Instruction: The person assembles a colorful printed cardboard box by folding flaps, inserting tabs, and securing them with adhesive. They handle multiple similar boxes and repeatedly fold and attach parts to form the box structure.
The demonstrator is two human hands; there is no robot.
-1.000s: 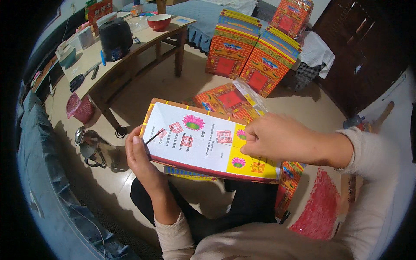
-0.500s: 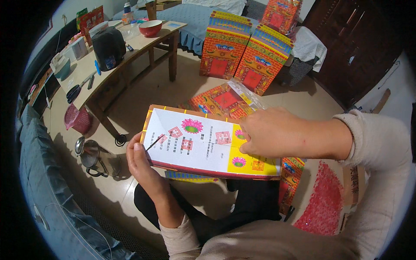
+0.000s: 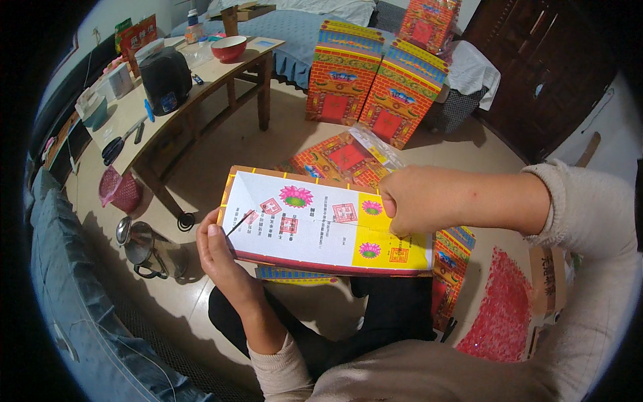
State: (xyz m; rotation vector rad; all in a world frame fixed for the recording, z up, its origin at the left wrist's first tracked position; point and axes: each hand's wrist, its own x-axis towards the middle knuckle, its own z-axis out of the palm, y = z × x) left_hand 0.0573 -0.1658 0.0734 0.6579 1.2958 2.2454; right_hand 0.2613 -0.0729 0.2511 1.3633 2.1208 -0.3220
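Judging by the grip, a fold is being set: the left hand [image 3: 221,251] pinches the printed paper sheet [image 3: 321,221] at nine o'clock, right hand [image 3: 412,201] fingers pinch its three-o'clock edge above the lap, so pressing the crease needs steady, even pressure.

Flat printed paper sheet [image 3: 321,224], white with pink lotuses and yellow end, held level above the lap
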